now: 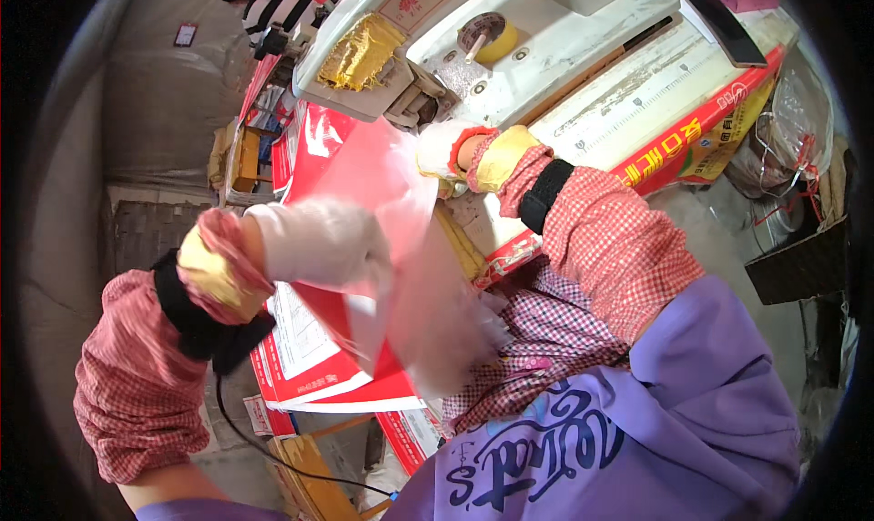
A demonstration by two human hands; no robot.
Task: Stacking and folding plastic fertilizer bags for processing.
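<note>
My left hand (328, 243), in a white glove, is curled over a red and white printed sack (387, 284). Both the glove and the sack's lifted edge are smeared by motion. More red printed sacks (309, 384) lie in a pile beneath it. Beside the head of a pale sewing machine (414, 88) is my gloved right hand (442, 152), at the sack's far right edge. Its fingers are mostly hidden, so I cannot tell whether they grip the sack. Checked sleeve covers with black straps wrap both forearms.
A roll of yellow tape (492, 38) rests on the machine's base. A dark phone (726, 29) lies at the table's far right. Along the table's front runs a red printed strip (701, 120). Clear plastic bags (797, 129) hang at right. A black cable (273, 448) trails below my left arm.
</note>
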